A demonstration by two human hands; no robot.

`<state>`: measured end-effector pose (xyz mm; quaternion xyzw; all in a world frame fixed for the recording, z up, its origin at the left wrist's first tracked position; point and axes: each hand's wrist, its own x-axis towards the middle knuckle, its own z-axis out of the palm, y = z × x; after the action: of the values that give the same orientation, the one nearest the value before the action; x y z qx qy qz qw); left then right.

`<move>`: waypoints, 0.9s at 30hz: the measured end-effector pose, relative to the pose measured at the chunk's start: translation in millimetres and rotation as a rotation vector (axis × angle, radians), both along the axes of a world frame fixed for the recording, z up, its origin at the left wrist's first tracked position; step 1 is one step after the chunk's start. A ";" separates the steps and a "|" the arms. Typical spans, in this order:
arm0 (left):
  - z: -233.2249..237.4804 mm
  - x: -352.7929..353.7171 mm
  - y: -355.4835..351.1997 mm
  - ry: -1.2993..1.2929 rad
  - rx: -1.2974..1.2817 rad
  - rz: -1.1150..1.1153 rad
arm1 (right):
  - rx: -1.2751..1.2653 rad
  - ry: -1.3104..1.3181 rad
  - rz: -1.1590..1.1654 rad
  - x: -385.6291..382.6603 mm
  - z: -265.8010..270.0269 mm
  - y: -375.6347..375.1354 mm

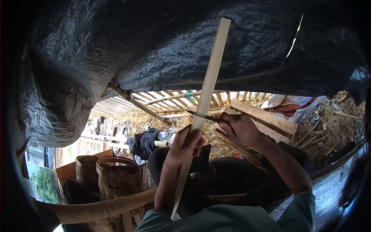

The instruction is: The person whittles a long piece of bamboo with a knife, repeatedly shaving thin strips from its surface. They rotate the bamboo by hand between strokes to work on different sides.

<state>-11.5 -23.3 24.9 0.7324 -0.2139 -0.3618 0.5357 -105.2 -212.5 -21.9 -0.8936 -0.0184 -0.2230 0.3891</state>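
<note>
A long, pale bamboo strip (211, 73) runs upright and slightly tilted through the middle of the view, its lower end near my body. My left hand (185, 144) is wrapped around the strip below its middle. In my right hand (240, 130) is a knife (201, 115) with a dark, narrow blade pointing left. The blade lies across the strip, just above my left hand. The knife's handle is mostly covered by my fingers.
Woven baskets (119, 172) stand at lower left behind a thick bamboo pole (104, 210). Wooden planks (266, 118) lie on straw at right, near a white and red sack (297, 106). Black plastic sheeting (162, 50) hangs overhead. A dark cloth (143, 144) lies left of my knees.
</note>
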 end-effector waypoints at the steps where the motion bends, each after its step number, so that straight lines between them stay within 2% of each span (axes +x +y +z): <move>1: 0.3 0.0 0.1 0.004 -0.019 -0.006 | 0.001 0.018 0.023 0.4 0.8 2.5; 3: 1.4 -0.2 3.5 0.006 -0.040 -0.019 | 0.020 0.050 0.068 2.6 3.6 9.7; 7: -13.0 2.8 5.2 -0.169 0.017 -0.102 | -0.172 0.020 0.099 6.9 1.3 17.2; 14: -10.8 0.7 3.6 -0.181 -0.005 -0.109 | -0.214 0.018 0.089 11.6 5.1 16.2; 16: -14.4 1.7 5.5 -0.177 -0.043 -0.122 | -0.177 -0.013 0.086 13.4 0.8 17.3; 19: -22.8 0.0 1.5 -0.193 -0.138 -0.005 | -0.157 0.013 0.099 12.8 -1.3 16.9; 22: -37.1 5.2 3.3 -0.264 -0.211 -0.063 | -0.158 0.031 0.116 11.7 -1.6 16.4; 27: -23.2 -1.4 2.0 -0.189 -0.133 -0.080 | -0.143 0.006 0.127 10.9 -1.4 14.4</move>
<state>-12.9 -21.3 1.7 0.7169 -0.3160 -0.2973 0.5457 -94.3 -198.1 -23.4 -0.9167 -0.0899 -0.1935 0.3379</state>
